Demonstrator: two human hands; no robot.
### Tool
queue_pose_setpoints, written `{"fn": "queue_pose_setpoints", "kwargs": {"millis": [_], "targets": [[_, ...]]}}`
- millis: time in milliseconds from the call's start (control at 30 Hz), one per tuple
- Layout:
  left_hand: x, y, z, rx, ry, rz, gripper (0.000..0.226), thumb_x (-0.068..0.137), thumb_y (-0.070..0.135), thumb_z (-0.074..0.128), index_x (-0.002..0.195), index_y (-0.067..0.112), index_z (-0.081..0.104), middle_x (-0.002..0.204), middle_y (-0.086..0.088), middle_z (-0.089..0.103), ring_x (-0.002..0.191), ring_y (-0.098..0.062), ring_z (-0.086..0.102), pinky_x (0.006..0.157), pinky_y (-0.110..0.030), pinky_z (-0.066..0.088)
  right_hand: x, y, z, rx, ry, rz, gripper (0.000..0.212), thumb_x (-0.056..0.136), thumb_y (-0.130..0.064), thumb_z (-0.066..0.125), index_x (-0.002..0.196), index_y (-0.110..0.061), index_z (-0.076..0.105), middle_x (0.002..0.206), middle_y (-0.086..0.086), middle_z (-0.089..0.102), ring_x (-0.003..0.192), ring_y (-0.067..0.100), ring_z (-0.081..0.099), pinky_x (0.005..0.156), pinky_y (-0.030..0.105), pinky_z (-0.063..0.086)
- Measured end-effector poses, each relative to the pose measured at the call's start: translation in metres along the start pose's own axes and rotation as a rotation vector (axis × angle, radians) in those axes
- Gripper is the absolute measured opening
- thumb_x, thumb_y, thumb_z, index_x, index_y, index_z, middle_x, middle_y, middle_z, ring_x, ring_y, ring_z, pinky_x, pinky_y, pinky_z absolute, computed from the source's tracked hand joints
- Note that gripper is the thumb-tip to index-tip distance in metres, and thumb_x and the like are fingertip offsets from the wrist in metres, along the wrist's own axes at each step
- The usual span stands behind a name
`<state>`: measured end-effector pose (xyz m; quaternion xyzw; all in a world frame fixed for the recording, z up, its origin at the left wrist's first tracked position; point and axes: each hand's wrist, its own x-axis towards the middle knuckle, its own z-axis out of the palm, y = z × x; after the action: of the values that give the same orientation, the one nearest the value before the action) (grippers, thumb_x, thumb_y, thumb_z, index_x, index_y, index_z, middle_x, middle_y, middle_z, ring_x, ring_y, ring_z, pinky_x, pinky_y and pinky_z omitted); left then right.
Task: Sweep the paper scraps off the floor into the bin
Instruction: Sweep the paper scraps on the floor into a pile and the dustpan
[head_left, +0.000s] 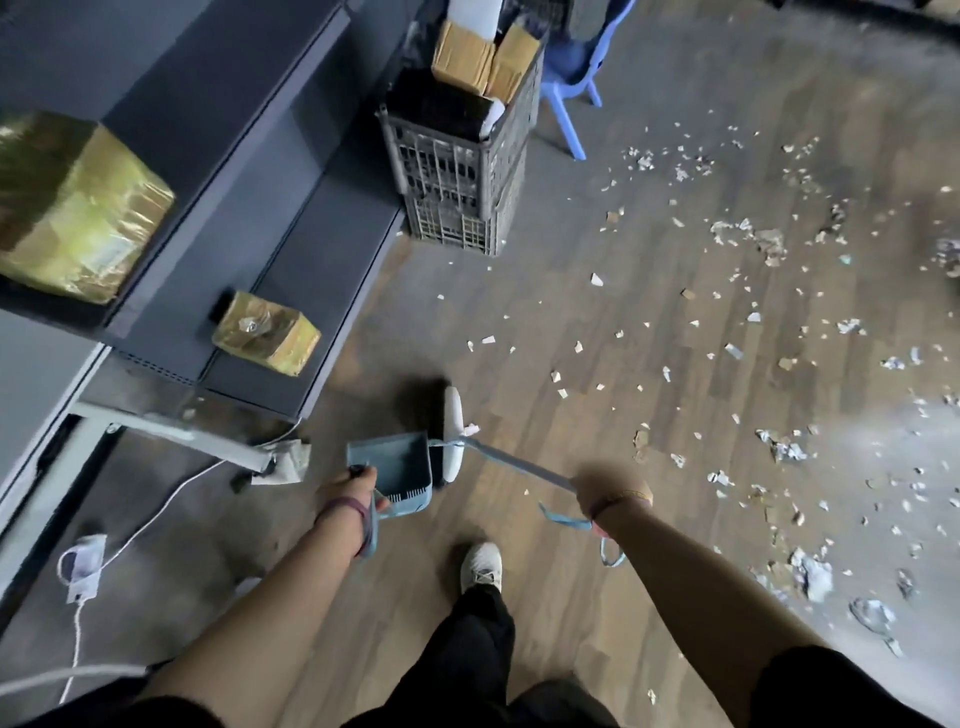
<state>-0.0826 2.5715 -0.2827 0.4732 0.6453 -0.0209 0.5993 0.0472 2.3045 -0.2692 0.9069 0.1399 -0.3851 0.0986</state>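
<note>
My left hand (353, 491) grips the handle of a blue dustpan (397, 470), which hangs just above the wooden floor in front of me. My right hand (608, 491) holds the blue handle of a broom (511, 462); its white head (453, 431) with dark bristles sits right beside the dustpan's open side. A scrap clings to the broom head. Many white and brown paper scraps (727, 322) lie scattered over the floor to the right and ahead. No bin is clearly visible apart from a grey crate.
A dark metal shelf unit (291, 249) with taped parcels (265, 332) runs along the left. A grey mesh crate (457, 171) with cardboard stands ahead, a blue plastic chair (571, 67) behind it. White cables and a charger (85, 564) lie at lower left. My shoe (482, 564) is below.
</note>
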Motion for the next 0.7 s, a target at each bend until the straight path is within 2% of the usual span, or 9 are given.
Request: {"fn": "queue_pose_setpoints", "kwargs": {"millis": [100,200,367,433,467,500,567,633,700], "targets": [[-0.008,0.005,0.044,0.116,-0.097,0.006,0.033,0.097,0.015,0.050,0.128,0.002,0.048,0.109,-0.015,0.051,0.038,-0.020,0.054,0.026,-0.011,0.036,-0.018,0.051,0.002,-0.010,-0.009,0.123,0.033,0.096,-0.022,0.041,0.125,-0.022,0.057,0.123,0.003,0.062,0.112,0.025,0.060,0.089,0.034,0.049],[-0.022,0.006,0.087,0.214,-0.202,0.055,0.035,0.096,0.011,0.052,0.126,-0.005,0.050,0.116,-0.025,0.055,0.035,-0.022,0.051,0.026,-0.012,0.037,-0.041,0.092,0.008,-0.009,-0.007,0.237,0.034,0.096,-0.021,0.040,0.127,-0.021,0.056,0.124,0.002,0.061,0.113,0.024,0.060,0.090,0.034,0.049],[-0.054,0.004,0.141,0.316,-0.310,0.090,0.019,0.094,0.010,0.055,0.108,-0.002,0.058,0.087,-0.019,0.054,0.025,-0.015,0.049,0.025,-0.012,0.035,-0.079,0.137,0.013,-0.007,-0.015,0.411,0.038,0.097,-0.016,0.036,0.130,-0.019,0.054,0.127,0.001,0.061,0.116,0.023,0.059,0.092,0.033,0.050],[-0.063,0.002,0.155,0.313,-0.357,0.103,0.010,0.093,0.009,0.057,0.086,0.001,0.057,0.057,-0.013,0.057,0.020,-0.011,0.045,0.025,-0.011,0.033,-0.093,0.148,0.017,-0.038,-0.025,0.441,0.038,0.098,-0.017,0.036,0.130,-0.019,0.055,0.127,-0.001,0.062,0.117,0.021,0.059,0.092,0.032,0.050],[-0.066,0.002,0.160,0.314,-0.377,0.109,0.017,0.092,0.008,0.057,0.076,0.004,0.055,0.042,-0.006,0.054,0.018,-0.009,0.042,0.026,-0.010,0.033,-0.099,0.153,0.021,-0.047,-0.030,0.452,0.038,0.099,-0.016,0.035,0.130,-0.019,0.056,0.127,-0.001,0.062,0.118,0.021,0.059,0.092,0.031,0.050],[-0.067,0.001,0.163,0.318,-0.393,0.115,0.020,0.092,0.008,0.058,0.072,0.006,0.054,0.037,-0.002,0.053,0.018,-0.008,0.042,0.026,-0.010,0.032,-0.105,0.160,0.026,-0.056,-0.034,0.463,0.039,0.099,-0.015,0.034,0.130,-0.018,0.056,0.127,0.000,0.062,0.118,0.021,0.059,0.092,0.032,0.050],[-0.069,0.001,0.167,0.301,-0.402,0.121,0.009,0.090,0.009,0.061,0.082,0.006,0.059,0.062,-0.008,0.061,0.020,-0.008,0.045,0.027,-0.011,0.035,-0.115,0.171,0.030,-0.069,-0.025,0.501,0.038,0.099,-0.014,0.033,0.128,-0.016,0.057,0.126,0.001,0.063,0.117,0.021,0.060,0.091,0.032,0.050],[-0.070,0.002,0.168,0.282,-0.410,0.119,0.005,0.089,0.010,0.062,0.093,0.008,0.060,0.088,-0.011,0.058,0.023,-0.008,0.048,0.029,-0.012,0.038,-0.122,0.179,0.028,-0.080,-0.013,0.526,0.037,0.099,-0.014,0.034,0.127,-0.018,0.058,0.123,0.000,0.064,0.115,0.020,0.061,0.090,0.031,0.050],[-0.068,0.000,0.167,0.282,-0.420,0.124,0.007,0.090,0.011,0.062,0.095,0.010,0.059,0.093,-0.010,0.057,0.023,-0.009,0.049,0.029,-0.012,0.039,-0.123,0.181,0.019,-0.087,-0.006,0.535,0.035,0.099,-0.014,0.036,0.126,-0.020,0.058,0.122,-0.002,0.064,0.114,0.019,0.062,0.090,0.031,0.050]]}}
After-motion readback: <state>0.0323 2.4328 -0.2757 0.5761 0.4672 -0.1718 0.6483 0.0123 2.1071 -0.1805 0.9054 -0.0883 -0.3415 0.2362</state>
